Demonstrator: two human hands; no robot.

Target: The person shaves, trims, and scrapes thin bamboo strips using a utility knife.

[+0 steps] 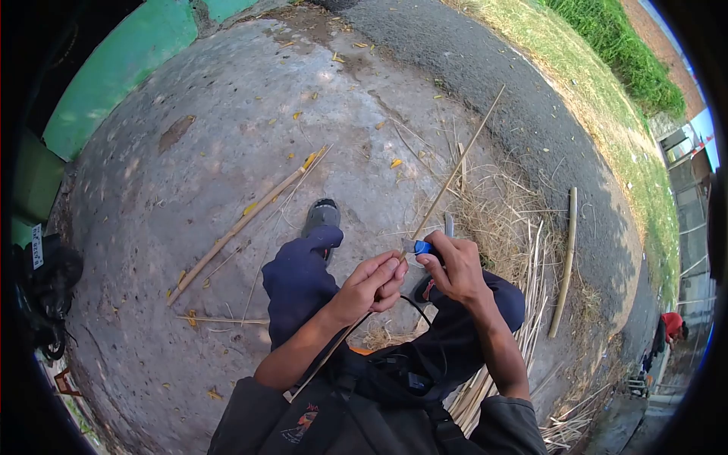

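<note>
Grey concrete [227, 152] spreads before me, green wall [129, 64] far left, asphalt [470, 64] and grass [572, 72] far right. Near centre, my left grip [371, 284] pinches a thin stick [436, 203]; my right grip [459, 267] closes around a blue tool [426, 248] beside it.

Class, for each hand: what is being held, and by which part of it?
The left hand holds a thin stick partway along its length; the right hand holds a blue-handled tool by its handle.
</note>
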